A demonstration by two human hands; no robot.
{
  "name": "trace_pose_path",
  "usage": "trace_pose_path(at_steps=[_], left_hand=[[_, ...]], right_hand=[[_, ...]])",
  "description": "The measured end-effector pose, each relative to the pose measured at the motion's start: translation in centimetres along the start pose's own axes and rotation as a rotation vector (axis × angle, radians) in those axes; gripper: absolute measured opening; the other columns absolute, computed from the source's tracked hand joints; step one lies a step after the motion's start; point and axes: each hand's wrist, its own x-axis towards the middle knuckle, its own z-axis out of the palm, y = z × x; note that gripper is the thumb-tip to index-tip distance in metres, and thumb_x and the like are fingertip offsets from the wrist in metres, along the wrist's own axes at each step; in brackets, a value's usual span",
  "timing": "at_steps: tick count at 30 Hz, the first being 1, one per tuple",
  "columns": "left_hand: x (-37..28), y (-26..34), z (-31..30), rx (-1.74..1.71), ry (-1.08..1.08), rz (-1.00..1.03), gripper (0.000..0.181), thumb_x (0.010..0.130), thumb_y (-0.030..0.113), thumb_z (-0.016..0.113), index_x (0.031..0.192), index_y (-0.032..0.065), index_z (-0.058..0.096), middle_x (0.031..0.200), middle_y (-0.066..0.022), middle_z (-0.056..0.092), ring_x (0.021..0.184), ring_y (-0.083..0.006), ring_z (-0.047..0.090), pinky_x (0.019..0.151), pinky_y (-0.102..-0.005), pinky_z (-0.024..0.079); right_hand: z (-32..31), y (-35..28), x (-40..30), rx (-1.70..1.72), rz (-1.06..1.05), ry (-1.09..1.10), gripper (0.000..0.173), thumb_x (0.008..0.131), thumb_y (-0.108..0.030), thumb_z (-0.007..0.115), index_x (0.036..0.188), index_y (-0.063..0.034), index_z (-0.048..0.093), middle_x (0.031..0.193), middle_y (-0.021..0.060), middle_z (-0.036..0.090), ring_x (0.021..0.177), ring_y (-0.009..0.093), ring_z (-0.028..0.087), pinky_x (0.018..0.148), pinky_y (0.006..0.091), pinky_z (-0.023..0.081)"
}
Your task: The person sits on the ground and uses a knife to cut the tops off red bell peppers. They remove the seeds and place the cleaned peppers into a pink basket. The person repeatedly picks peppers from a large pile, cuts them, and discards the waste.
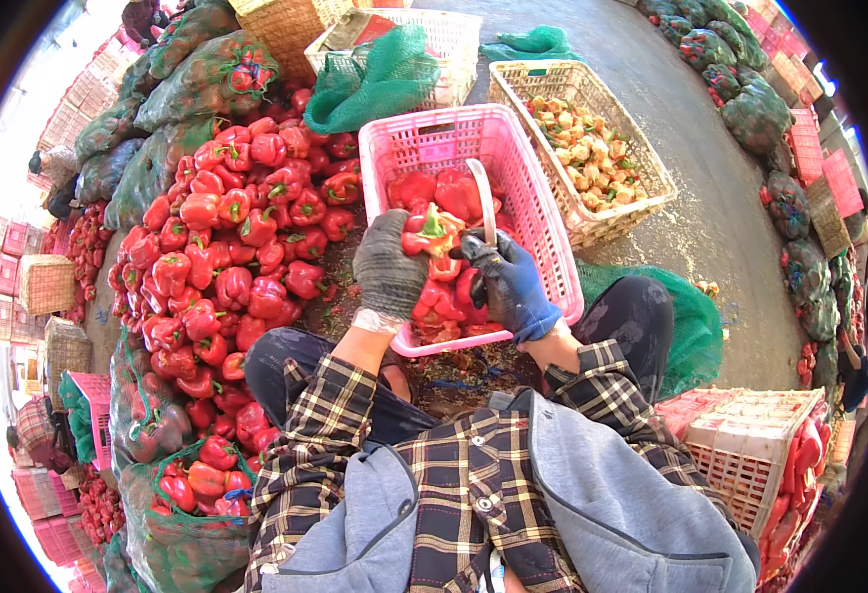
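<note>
My left hand, in a dark grey knit glove, holds a red bell pepper with its green stem and pale core showing. Beside it on the right, my right hand, in a blue and black coated glove, grips a knife whose curved blade points away from me. Both hands are above a pink plastic crate that holds cut red pepper pieces. A large heap of whole red bell peppers lies left of the crate. Fingers partly hide the cut pepper and the knife's handle.
A cream plastic crate of pepper cores and stems stands at the right. Behind the pink crate, green mesh drapes another crate. Filled mesh sacks line the left. A crate of red peppers is at lower right. Other people are at the far left.
</note>
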Motion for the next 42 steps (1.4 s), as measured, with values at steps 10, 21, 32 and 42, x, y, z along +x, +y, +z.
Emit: trace_pose_path(at_steps=[10, 21, 32, 42], left_hand=[[-2.5, 1.4, 2.9, 0.041, -0.079, 0.227, 0.041, 0.070, 0.008, 0.070, 0.109, 0.0052, 0.056, 0.100, -0.0173, 0.060, 0.093, -0.0372, 0.061, 0.083, -0.0441, 0.050], [0.5, -5.9, 5.2, -0.369, -0.196, -0.625, 0.046, 0.065, 0.006, 0.074, 0.110, 0.0072, 0.061, 0.091, -0.0134, 0.065, 0.081, -0.0262, 0.064, 0.077, -0.0365, 0.052], [0.9, -5.7, -16.9, -0.573, 0.448, -0.091, 0.045, 0.074, -0.002, 0.074, 0.115, 0.0040, 0.057, 0.107, -0.0047, 0.059, 0.094, -0.0149, 0.059, 0.083, -0.0275, 0.052], [-34.7, -18.7, -17.1, 0.368, -0.089, -1.025, 0.058, 0.075, 0.029, 0.074, 0.123, 0.0061, 0.052, 0.123, -0.0191, 0.055, 0.112, -0.0360, 0.055, 0.095, -0.0424, 0.047]], right_hand=[[-0.2, -0.6, -1.0, 0.195, 0.154, -0.061, 0.015, 0.088, -0.018, 0.070, 0.099, -0.0127, 0.062, 0.073, -0.0032, 0.059, 0.052, 0.008, 0.049, 0.045, 0.0218, 0.037], [-2.8, -3.0, -0.8, -0.051, 0.142, -0.213, 0.021, 0.081, -0.007, 0.066, 0.102, -0.0023, 0.064, 0.080, 0.0045, 0.066, 0.056, 0.015, 0.059, 0.050, 0.0266, 0.047], [-14.8, -4.3, 4.3, -0.082, 0.037, 0.147, 0.036, 0.092, -0.014, 0.062, 0.127, -0.0091, 0.055, 0.103, 0.0105, 0.068, 0.082, 0.023, 0.067, 0.060, 0.0260, 0.050], [-10.9, -0.9, 0.5, -0.533, 0.344, -0.050, 0.046, 0.093, -0.019, 0.057, 0.137, -0.0101, 0.048, 0.114, 0.0132, 0.067, 0.067, 0.014, 0.057, 0.055, 0.0250, 0.047]])
